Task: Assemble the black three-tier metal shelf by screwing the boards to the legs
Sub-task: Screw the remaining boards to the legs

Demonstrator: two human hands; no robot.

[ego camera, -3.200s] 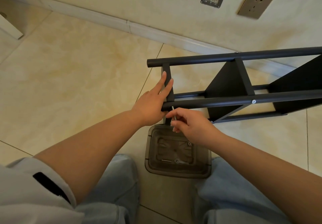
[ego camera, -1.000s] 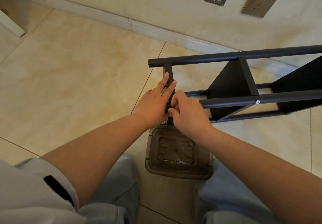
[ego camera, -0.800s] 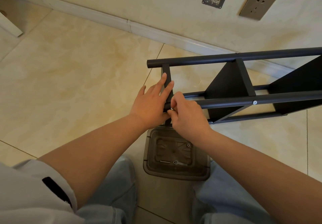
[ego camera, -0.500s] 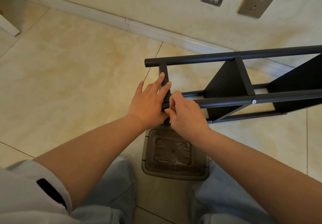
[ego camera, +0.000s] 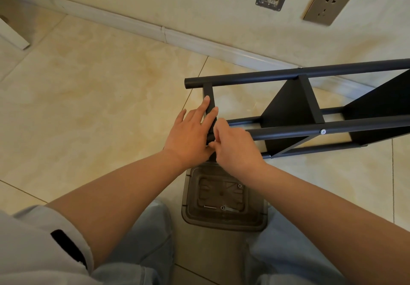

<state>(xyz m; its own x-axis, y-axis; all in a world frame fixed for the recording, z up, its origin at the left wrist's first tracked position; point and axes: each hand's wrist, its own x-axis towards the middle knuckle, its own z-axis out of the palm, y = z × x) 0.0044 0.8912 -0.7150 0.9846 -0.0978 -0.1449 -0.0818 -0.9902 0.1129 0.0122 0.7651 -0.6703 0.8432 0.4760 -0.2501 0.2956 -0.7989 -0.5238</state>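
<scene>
The black metal shelf (ego camera: 295, 107) lies on its side on the tiled floor, its round legs running left to right. My left hand (ego camera: 190, 133) rests with straight fingers against the end board (ego camera: 208, 95) at the shelf's left end. My right hand (ego camera: 235, 149) is at the near leg (ego camera: 332, 128) beside that board, its fingertips pinching something small and shiny at the joint; my fingers hide most of it. A silver screw head (ego camera: 323, 131) shows further right on the same leg.
A dark plastic tray (ego camera: 224, 222) sits on the floor between my knees, holding a few screws and a thin metal tool. The wall with a socket (ego camera: 326, 7) and a skirting board runs behind the shelf. A white object (ego camera: 11, 36) lies far left.
My right hand rose from below the near leg, where it held a thin metal tool, to the joint beside my left hand. My left hand stayed on the end board.
</scene>
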